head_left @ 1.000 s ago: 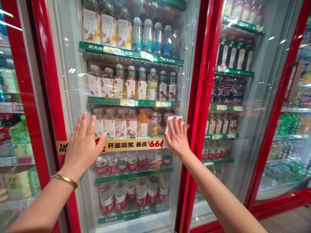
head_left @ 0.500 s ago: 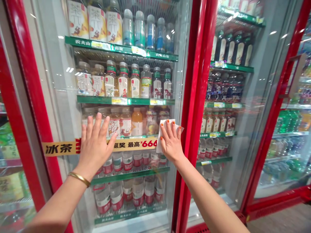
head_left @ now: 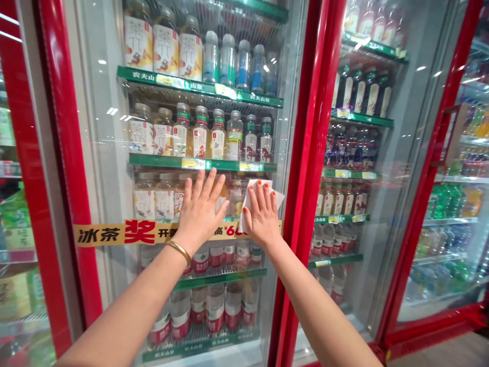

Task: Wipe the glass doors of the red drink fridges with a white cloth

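In the head view, my left hand [head_left: 202,209] lies open with fingers spread, at the glass door [head_left: 105,188] of a drinks cooler. A gold bangle [head_left: 179,252] circles that wrist. Just right of it, my right hand [head_left: 263,211] presses a white tissue [head_left: 275,192] flat to the same glass; its corners show beyond the fingers, and the rest is hidden under the palm. Across the glass runs a yellow promotional strip [head_left: 100,235] with dark and red lettering, partly covered by both hands.
Behind the glass, several bottles [head_left: 218,135] stand on shelves with green edges [head_left: 160,160]. A red door frame [head_left: 311,153] rises right of my right hand, another red frame [head_left: 63,127] at the left. Further right is a second cooler door with a handle [head_left: 451,135].
My left hand has slid right across the glass, closer to my right hand, uncovering red lettering on the strip. My right hand has shifted slightly left with the tissue. The view has tilted up a little.
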A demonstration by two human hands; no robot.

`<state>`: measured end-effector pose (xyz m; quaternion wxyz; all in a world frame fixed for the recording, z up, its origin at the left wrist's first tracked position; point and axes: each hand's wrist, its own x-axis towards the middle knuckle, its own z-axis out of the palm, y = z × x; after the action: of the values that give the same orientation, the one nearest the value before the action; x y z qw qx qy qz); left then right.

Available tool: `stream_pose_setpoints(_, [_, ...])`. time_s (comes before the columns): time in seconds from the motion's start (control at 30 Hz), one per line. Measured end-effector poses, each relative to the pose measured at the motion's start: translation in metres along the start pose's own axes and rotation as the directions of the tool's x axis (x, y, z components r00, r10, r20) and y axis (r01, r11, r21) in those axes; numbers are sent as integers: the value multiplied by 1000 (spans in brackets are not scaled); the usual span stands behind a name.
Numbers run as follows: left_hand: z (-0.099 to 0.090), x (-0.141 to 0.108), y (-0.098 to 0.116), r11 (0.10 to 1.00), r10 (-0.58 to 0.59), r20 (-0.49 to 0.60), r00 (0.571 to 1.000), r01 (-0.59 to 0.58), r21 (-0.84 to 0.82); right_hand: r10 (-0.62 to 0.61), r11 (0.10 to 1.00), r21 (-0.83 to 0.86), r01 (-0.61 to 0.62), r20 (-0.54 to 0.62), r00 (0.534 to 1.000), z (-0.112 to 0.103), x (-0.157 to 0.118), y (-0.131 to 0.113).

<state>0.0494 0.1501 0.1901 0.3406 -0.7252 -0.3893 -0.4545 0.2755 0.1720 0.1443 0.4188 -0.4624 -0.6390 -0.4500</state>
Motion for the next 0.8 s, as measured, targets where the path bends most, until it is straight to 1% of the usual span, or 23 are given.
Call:
stream_pose_setpoints(0.07, [4, -6, -4, 1000, 14, -4, 1000, -14, -2, 28, 1000, -7, -28, 12, 1000, 1, -14, 10])
stream_pose_setpoints(0.1, [5, -8, -4, 1000, 19, -5, 1000, -19, -2, 72, 997, -6, -72, 11, 997, 1, -12, 14])
stream_pose_setpoints(0.17, [5, -9, -4, 1000, 20, -5, 1000, -20, 4, 182, 983, -4, -182, -6, 983, 0, 8, 15])
stream_pose_setpoints(0.2, [4, -9, -3, 1000, 20, -2, 1000, -20, 10, 219, 976, -6, -219, -17, 976, -1, 22, 11])
stream_pose_setpoints(0.23, [2, -9, -3, 1000, 25, 5, 1000, -26, 17, 223, 975, -9, -223, -24, 975, -2, 35, 6])
stream_pose_setpoints(0.27, [-1, -9, -4, 999, 37, 15, 999, -37, 25, 183, 983, -13, -184, -23, 983, -4, 44, -1])
stream_pose_setpoints(0.3, [-5, -11, -6, 998, 48, 27, 999, -49, 34, 98, 995, -13, -98, -8, 995, -5, 48, -7])
stream_pose_setpoints(0.33, [-11, -14, -10, 998, 54, 35, 998, -56, 43, -23, 1000, -6, 24, 19, 1000, -7, 46, -11])
stream_pose_setpoints(0.37, [-17, -19, -16, 997, 55, 36, 998, -57, 52, -153, 988, 9, 153, 51, 987, -8, 38, -12])
stream_pose_setpoints(0.4, [-23, -24, -24, 997, 45, 30, 999, -47, 62, -259, 966, 27, 257, 82, 962, -9, 28, -9])
stream_pose_setpoints(0.43, [-30, -30, -33, 997, 25, 17, 1000, -26, 74, -319, 948, 41, 316, 105, 942, -11, 17, -4])
stream_pose_setpoints(0.47, [-36, -35, -42, 996, -2, 2, 1000, 2, 86, -325, 946, 47, 322, 116, 939, -11, 8, 4])
stream_pose_setpoints(0.5, [-42, -40, -52, 995, -29, -10, 1000, 30, 97, -282, 959, 44, 279, 116, 952, -12, 3, 12])
stream_pose_setpoints(0.53, [-46, -44, -60, 993, -53, -19, 998, 55, 105, -206, 979, 36, 203, 106, 973, -13, 5, 19])
stream_pose_setpoints(0.6, [-51, -48, -71, 990, -91, -21, 996, 93, 107, -32, 999, 31, 29, 73, 997, -14, 25, 22])
stream_pose_setpoints(0.63, [-51, -49, -73, 989, -102, -18, 995, 104, 102, 37, 999, 36, -39, 56, 998, -13, 40, 16])
stream_pose_setpoints(0.67, [-50, -50, -74, 989, -109, -14, 994, 110, 95, 81, 996, 44, -83, 41, 996, -12, 55, 5])
stream_pose_setpoints(0.7, [-48, -50, -74, 989, -115, -14, 993, 116, 89, 93, 994, 51, -95, 32, 995, -11, 67, -9])
stream_pose_setpoints(0.73, [-45, -50, -72, 989, -119, -17, 993, 120, 85, 70, 996, 57, -71, 30, 997, -10, 73, -26])
stream_pose_setpoints(0.77, [-43, -51, -71, 989, -120, -24, 993, 121, 83, 11, 998, 62, -13, 36, 999, -8, 73, -42])
stream_pose_setpoints(0.8, [-41, -51, -71, 990, -117, -30, 993, 119, 81, -76, 995, 67, 73, 51, 996, -7, 67, -56])
